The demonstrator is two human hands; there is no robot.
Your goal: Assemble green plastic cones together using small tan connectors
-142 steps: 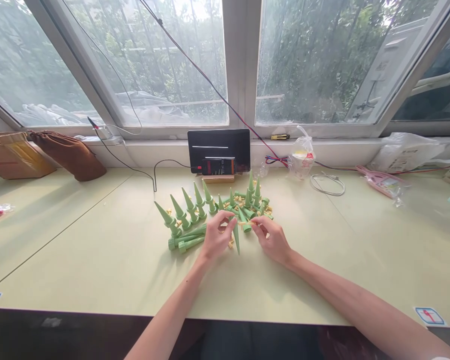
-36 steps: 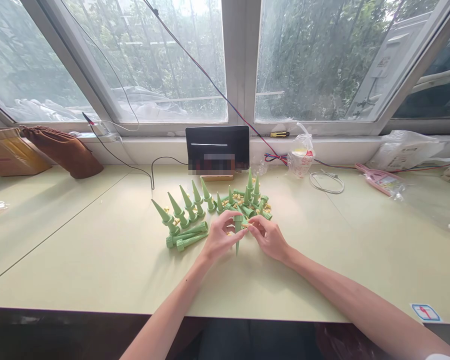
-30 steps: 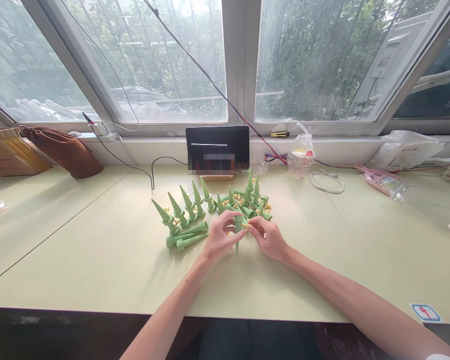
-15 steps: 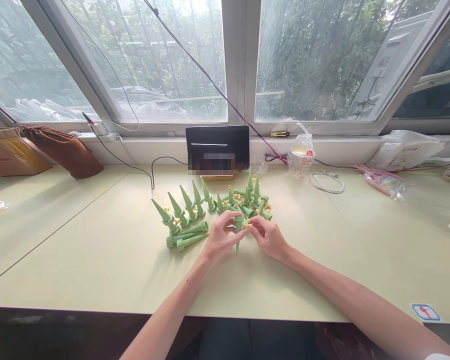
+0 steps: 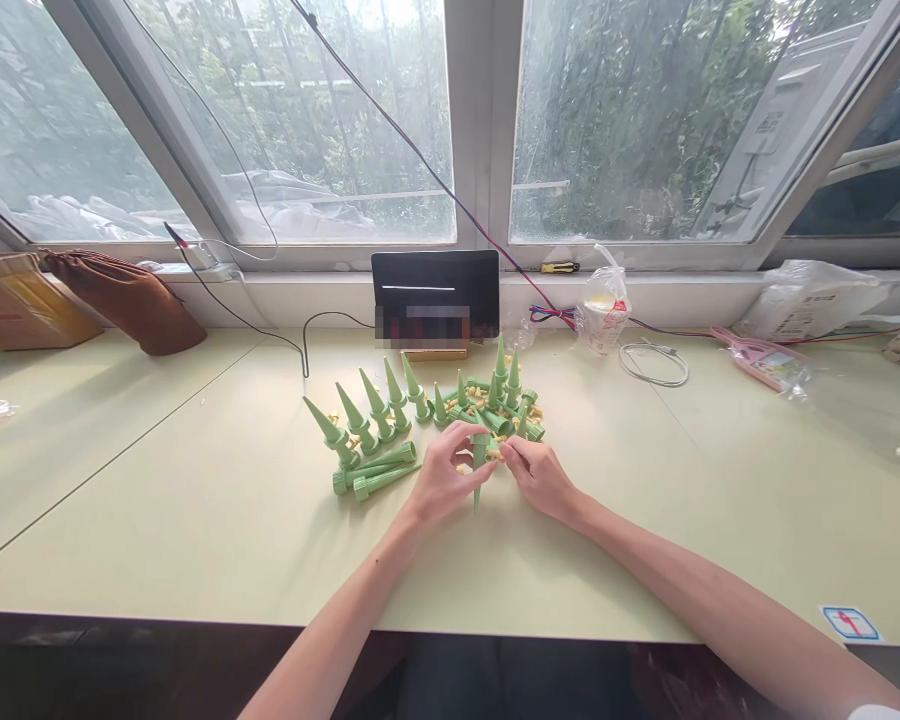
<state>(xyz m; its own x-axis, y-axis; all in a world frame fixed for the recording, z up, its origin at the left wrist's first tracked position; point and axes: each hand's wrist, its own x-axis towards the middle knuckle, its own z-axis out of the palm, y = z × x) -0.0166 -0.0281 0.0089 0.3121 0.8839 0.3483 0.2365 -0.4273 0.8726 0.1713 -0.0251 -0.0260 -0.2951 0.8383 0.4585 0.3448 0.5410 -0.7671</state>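
Observation:
A green plastic spike (image 5: 479, 460) is upright with its point down, and my left hand (image 5: 445, 470) is closed around it between thumb and fingers. My right hand (image 5: 538, 474) is in a pinch just right of the spike, with a small yellow piece (image 5: 494, 455) at its fingertips; the fingers partly hide how it is held. Behind my hands, a heap of green spikes and yellow pieces (image 5: 487, 405) lies on the table. To the left, several green cones (image 5: 354, 418) stand in a slanting row. Green spikes (image 5: 382, 474) lie flat in front of that row.
A dark-screened tablet (image 5: 435, 285) stands at the back of the pale table (image 5: 585, 590). Toward the right back are a plastic-wrapped cup (image 5: 604, 310), a coiled white cable (image 5: 654, 365) and a pink item (image 5: 761, 360). A brown pouch (image 5: 131, 305) lies at the back left.
My right hand has drawn slightly right, away from the spike, and its fingers are curled more tightly. My left hand keeps its hold on the spike, almost unmoved.

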